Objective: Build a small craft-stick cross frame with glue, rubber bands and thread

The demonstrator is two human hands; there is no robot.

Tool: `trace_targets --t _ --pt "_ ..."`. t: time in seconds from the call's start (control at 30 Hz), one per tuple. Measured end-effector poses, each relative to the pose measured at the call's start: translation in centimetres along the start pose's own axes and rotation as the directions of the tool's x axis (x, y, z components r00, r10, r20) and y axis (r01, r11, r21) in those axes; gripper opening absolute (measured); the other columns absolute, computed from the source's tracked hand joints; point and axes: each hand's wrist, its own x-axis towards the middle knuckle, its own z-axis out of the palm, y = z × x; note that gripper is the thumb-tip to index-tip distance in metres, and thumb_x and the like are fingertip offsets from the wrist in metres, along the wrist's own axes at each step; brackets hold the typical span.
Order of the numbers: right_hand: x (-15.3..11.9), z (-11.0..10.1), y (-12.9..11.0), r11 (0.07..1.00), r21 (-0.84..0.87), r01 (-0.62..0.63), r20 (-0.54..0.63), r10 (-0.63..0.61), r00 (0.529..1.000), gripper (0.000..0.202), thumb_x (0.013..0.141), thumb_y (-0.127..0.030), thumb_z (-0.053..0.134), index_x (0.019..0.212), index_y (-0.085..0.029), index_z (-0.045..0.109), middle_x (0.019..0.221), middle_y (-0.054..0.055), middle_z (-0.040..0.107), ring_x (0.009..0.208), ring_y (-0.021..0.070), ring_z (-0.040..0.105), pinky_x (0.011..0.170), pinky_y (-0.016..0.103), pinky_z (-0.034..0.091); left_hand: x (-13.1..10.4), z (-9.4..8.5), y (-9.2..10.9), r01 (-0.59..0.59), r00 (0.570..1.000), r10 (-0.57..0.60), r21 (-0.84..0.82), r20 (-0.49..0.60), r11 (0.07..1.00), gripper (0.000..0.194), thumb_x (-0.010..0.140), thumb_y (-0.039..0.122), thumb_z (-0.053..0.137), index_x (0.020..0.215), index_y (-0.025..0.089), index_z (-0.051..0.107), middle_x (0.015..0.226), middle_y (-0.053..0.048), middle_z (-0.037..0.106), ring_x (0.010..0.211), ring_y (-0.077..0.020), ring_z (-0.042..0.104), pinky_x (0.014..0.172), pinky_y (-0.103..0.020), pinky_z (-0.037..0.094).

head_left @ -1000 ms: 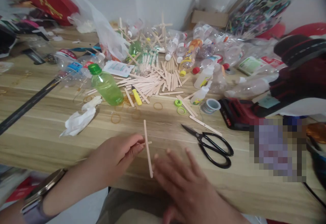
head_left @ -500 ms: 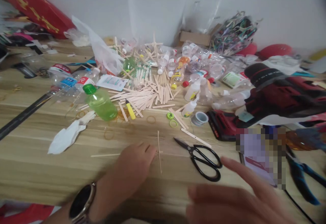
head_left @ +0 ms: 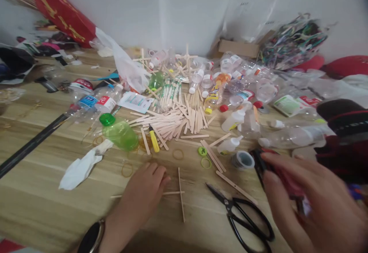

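Near centre, on the wood-grain table [head_left: 37, 211]: cross of thin pale wooden sticks [head_left: 181, 192], left hand [head_left: 140, 195] curled over one arm, pinch hidden. Presumably light, stiff, snappable; best held at crossing. Right hand [head_left: 316, 195] at black-and-red power tool [head_left: 339, 145], grip unclear.

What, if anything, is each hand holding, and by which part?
The left hand covers the middle of a stick; its grip is hidden. The right hand is at the drill's base, but blur leaves a hold uncertain.
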Motion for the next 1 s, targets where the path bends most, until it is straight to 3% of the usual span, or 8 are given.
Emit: trace_targets --t 0.1,0.2,0.43,0.53,0.63,0.83,0.93,1.0 --pt "1.0 1.5 2.5 0.982 -0.186 0.022 0.01 -0.021 1.0 0.061 0.094 -0.057 0.036 0.121 -0.007 0.056 0.106 0.025 0.066 0.097 0.0391 0.063 0.081 0.054 0.049 0.2 -0.2 -0.5 0.002 1.0 -0.002 -0.026 0.013 1.0 0.019 0.096 0.016 0.047 0.094 0.014 0.066 0.096 -0.01 0.067 0.093 -0.0267 0.061 0.082 -0.043 0.049" --pt "1.3 4.2 4.6 0.951 -0.305 -0.043 0.064 0.065 0.996 0.075 0.091 -0.065 0.031 0.128 -0.003 0.052 0.115 0.028 0.063 0.106 0.0444 0.059 0.084 0.058 0.046 0.4 0.1 -0.3 -0.047 0.999 0.049 -0.084 0.02 0.995 0.015 0.095 0.017 0.051 0.091 0.017 0.066 0.094 -0.006 0.066 0.093 -0.0254 0.061 0.081 -0.042 0.049" --pt "2.5 6.6 5.6 0.941 -0.284 -0.184 0.157 0.235 0.959 0.055 0.084 -0.061 0.045 0.114 -0.018 0.063 0.11 0.018 0.068 0.103 0.0409 0.057 0.077 0.054 0.044 1.0 -0.5 0.5 -0.051 0.994 0.054 -0.025 0.1 0.998 0.014 0.094 0.016 0.053 0.092 0.016 0.066 0.097 -0.007 0.066 0.095 -0.027 0.06 0.085 -0.046 0.05" --pt "3.0 7.2 5.8 0.945 -0.264 -0.193 0.175 0.244 0.954 0.046 0.083 -0.058 0.046 0.098 -0.021 0.068 0.098 0.015 0.07 0.095 0.039 0.057 0.072 0.05 0.042 0.7 -0.4 1.0 -0.08 0.981 0.079 -0.006 0.179 0.997 0.011 0.09 0.011 0.057 0.092 0.016 0.067 0.1 -0.007 0.067 0.097 -0.0278 0.06 0.086 -0.046 0.051" --pt "3.2 7.4 5.4 0.957 -0.23 -0.176 0.172 0.218 0.961 0.041 0.082 -0.056 0.047 0.095 -0.022 0.068 0.094 0.013 0.069 0.092 0.0363 0.057 0.073 0.048 0.04 0.6 0.5 1.4 -0.093 0.974 0.087 0.019 0.21 0.995 0.017 0.09 0.007 0.053 0.093 0.015 0.067 0.102 -0.009 0.067 0.098 -0.0284 0.061 0.085 -0.046 0.051" --pt "3.5 5.8 3.2 0.987 -0.057 -0.149 -0.009 0.149 0.989 0.029 0.077 -0.049 0.051 0.084 -0.022 0.06 0.087 0.012 0.065 0.091 0.0349 0.059 0.077 0.05 0.04 0.2 1.1 1.7 -0.05 0.978 0.048 0.009 0.204 0.999 0.027 0.092 0.002 0.04 0.095 0.013 0.064 0.103 -0.012 0.066 0.097 -0.0281 0.06 0.085 -0.044 0.047" --pt "2.9 4.6 2.2 0.95 0.188 -0.251 0.031 0.25 0.968 0.025 0.072 -0.049 0.059 0.077 -0.024 0.056 0.077 0.007 0.066 0.072 0.028 0.059 0.07 0.044 0.044 -1.3 -0.1 1.7 0.071 0.966 -0.046 -0.091 0.255 0.993 0.03 0.094 0.004 0.034 0.098 0.016 0.061 0.096 -0.01 0.067 0.089 -0.0262 0.061 0.078 -0.039 0.044" --pt "1.9 4.1 1.4 0.828 0.45 -0.333 0.112 0.318 0.942 0.024 0.073 -0.046 0.065 0.083 -0.025 0.06 0.08 0.005 0.068 0.072 0.0255 0.061 0.067 0.038 0.047 -2.7 -0.9 1.6 0.133 0.958 -0.068 -0.22 0.279 0.966 0.025 0.096 0.013 0.034 0.096 0.018 0.058 0.09 -0.008 0.067 0.082 -0.0247 0.06 0.07 -0.035 0.041"
